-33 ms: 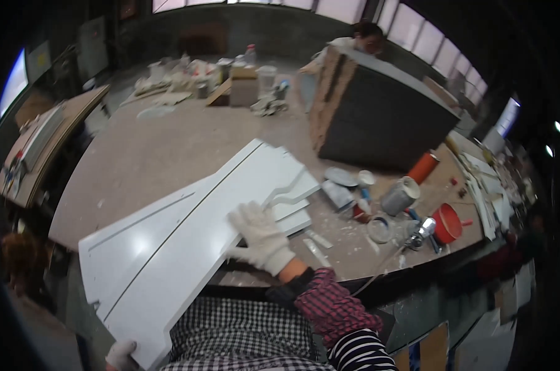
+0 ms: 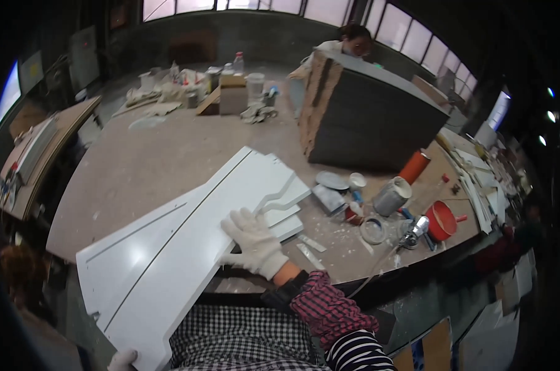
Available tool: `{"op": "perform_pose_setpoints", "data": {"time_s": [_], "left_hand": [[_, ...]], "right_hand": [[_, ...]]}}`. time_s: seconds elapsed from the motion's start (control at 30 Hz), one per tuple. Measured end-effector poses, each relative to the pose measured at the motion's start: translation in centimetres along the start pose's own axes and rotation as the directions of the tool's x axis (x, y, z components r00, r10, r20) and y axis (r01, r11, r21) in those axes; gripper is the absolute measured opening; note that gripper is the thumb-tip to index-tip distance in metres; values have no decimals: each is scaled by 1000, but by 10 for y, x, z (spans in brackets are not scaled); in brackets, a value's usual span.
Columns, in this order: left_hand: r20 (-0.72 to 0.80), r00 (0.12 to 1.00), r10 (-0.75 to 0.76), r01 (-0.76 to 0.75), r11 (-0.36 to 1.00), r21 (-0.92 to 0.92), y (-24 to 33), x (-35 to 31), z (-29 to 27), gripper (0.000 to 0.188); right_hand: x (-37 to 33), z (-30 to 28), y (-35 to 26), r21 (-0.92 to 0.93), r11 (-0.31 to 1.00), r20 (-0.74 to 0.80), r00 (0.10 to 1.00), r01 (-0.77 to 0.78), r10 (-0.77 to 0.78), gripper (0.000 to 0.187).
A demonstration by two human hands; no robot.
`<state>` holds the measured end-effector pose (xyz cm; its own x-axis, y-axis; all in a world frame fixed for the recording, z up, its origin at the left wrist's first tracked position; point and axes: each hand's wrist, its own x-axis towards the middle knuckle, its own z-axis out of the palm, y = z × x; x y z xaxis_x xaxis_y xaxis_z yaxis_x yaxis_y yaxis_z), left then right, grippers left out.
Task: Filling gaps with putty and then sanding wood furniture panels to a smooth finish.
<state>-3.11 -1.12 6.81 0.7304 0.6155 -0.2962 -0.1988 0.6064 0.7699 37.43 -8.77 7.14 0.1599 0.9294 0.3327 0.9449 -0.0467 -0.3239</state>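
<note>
A long white panel (image 2: 187, 247) with a dark groove and a stepped far end lies slanting across my side of the table, over other white panels (image 2: 137, 222). My right hand (image 2: 255, 244), in a whitish glove, rests on its right edge with the fingers stretched over the top face and the thumb apart. At the panel's near end, low in the picture, my gloved left hand (image 2: 123, 360) closes on the corner; most of that hand is cut off or hidden. The panel's near end sticks out past the table edge.
Right of the panels stand a grey can (image 2: 392, 195), an orange cylinder (image 2: 415, 166), a red cup (image 2: 442, 221), a tape roll (image 2: 373, 230) and a spray gun (image 2: 414, 232) with a hose. Beyond is a large dark block (image 2: 379, 117), a person (image 2: 354, 46) behind it. Cardboard boxes (image 2: 233, 96) sit farther back.
The whole view has shifted slightly, the table and its things sitting a little lower and more to the left. Both hands keep their places on the panel.
</note>
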Motion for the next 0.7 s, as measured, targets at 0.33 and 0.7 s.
{"op": "perform_pose_setpoints", "data": {"time_s": [0.33,0.7], "left_hand": [[-36,964,-263,265,941,209,2,6,-83,56],[-181,946,-269,296,945,141,-5,-24,-95,73]], "right_hand": [[-2,-3,30,-25,996,-128,989,-82,78,59],[2,-22,6,-42,996,-72,995,-76,73,52]]}}
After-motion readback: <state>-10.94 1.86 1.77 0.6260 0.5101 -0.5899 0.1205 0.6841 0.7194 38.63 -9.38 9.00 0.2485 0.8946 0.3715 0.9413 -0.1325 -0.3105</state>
